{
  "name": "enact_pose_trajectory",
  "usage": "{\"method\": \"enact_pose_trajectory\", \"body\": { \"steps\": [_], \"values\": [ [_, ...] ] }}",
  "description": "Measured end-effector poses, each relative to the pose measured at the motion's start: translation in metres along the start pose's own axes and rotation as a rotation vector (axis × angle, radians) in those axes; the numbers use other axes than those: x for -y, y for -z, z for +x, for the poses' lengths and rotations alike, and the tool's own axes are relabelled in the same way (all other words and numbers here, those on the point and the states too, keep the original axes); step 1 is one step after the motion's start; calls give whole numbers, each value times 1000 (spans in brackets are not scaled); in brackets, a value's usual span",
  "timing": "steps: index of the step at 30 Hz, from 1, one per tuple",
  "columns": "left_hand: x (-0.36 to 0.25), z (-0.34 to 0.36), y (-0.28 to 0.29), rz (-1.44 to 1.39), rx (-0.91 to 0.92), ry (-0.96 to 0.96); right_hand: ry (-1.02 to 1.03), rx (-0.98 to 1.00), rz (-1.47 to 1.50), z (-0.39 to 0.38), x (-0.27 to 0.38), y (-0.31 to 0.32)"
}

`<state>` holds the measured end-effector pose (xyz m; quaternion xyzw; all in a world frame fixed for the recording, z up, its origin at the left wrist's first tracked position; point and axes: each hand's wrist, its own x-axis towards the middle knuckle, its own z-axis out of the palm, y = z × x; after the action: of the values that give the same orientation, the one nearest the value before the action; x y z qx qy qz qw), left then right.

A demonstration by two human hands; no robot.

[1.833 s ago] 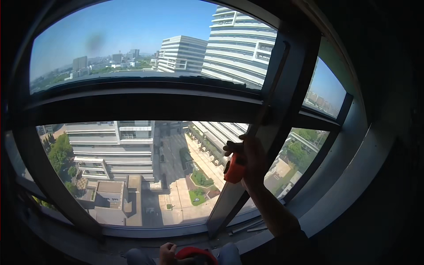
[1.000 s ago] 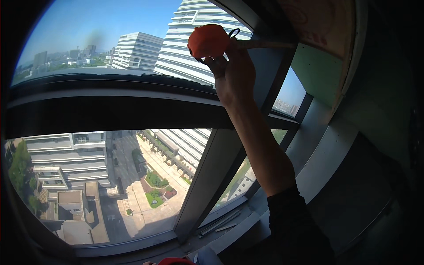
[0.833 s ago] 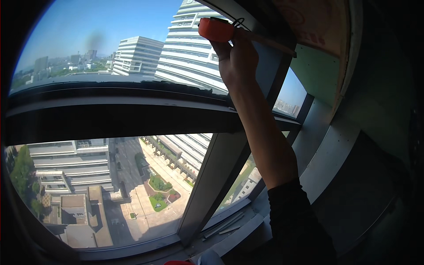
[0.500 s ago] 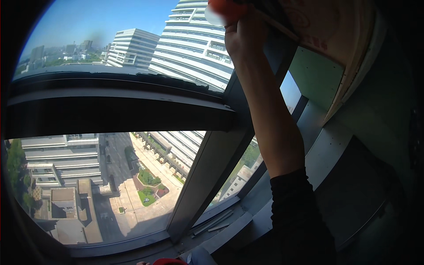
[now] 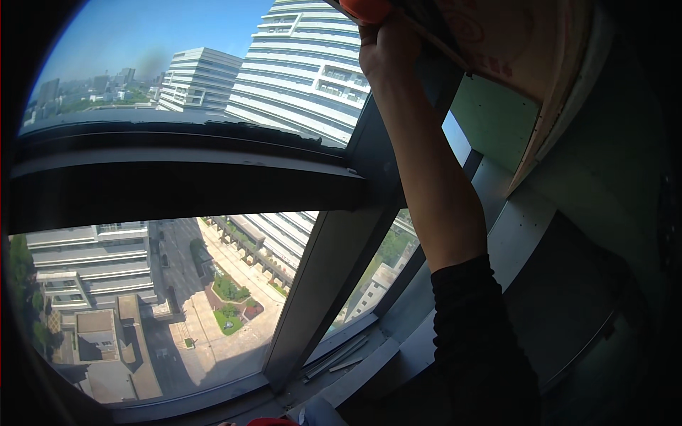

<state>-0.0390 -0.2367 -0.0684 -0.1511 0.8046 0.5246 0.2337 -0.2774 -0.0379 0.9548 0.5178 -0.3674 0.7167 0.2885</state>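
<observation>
Right hand (image 5: pixel 392 51) raised, fingers pinching orange tape measure (image 5: pixel 366 8) at my view's top edge, higher than a second ago. Left hand (image 5: pixel 226 424) mostly cut off; I can't tell its fingers.

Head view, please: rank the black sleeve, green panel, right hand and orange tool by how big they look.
Largest to smallest:
1. Black sleeve
2. Green panel
3. Right hand
4. Orange tool, visible part only; the top edge cuts it off
</observation>
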Motion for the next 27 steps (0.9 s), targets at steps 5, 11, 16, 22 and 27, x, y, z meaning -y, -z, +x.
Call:
{"method": "enact_pose_trajectory", "body": {
  "steps": [5,11,16,22,27],
  "values": [
    [-7,18,49,51,-43,-7,-53,-266,-82,-2,-11,-27],
    [-9,25,80,52,-113,19,-125,-408,15,-21,13,-52],
    [-14,25,62,40,-105,41,38,6,141,32,6,-3],
    [2,16,39,17,-102,95,-46,120,68,37,4,-4],
    [5,14,27,13,-102,121,-9,52,339,60,4,7]
  ]
}}
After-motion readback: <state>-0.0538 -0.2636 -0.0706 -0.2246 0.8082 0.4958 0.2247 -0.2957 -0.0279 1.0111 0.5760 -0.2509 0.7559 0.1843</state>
